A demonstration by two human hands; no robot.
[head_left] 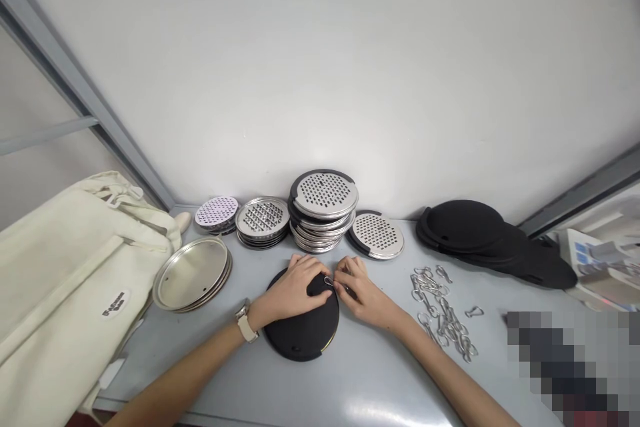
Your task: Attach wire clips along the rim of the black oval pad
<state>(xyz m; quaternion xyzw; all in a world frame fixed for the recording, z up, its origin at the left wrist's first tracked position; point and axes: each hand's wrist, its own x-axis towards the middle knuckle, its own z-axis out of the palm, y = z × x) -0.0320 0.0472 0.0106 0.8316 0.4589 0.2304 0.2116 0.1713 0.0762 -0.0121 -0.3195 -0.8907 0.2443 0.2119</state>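
Note:
My left hand (295, 290) grips the upper edge of a round black disc (300, 333) lying on the table, its fingers curled over the rim. My right hand (357, 291) pinches a small metal clip (329, 281) at the disc's rim, close to my left fingertips. To the right lies a loose pile of similar metal snap clips (440, 310). Behind my hands stand stacks of perforated steel grater discs (324, 195), and a flat stack of black discs (465, 227) rests further right.
A cream cloth bag (65, 280) lies at the left, beside plain steel plates (191, 273). Further grater stacks (263, 220) stand along the white wall (320, 47). Papers (595, 267) sit at the right, and a blurred patch covers the lower right corner.

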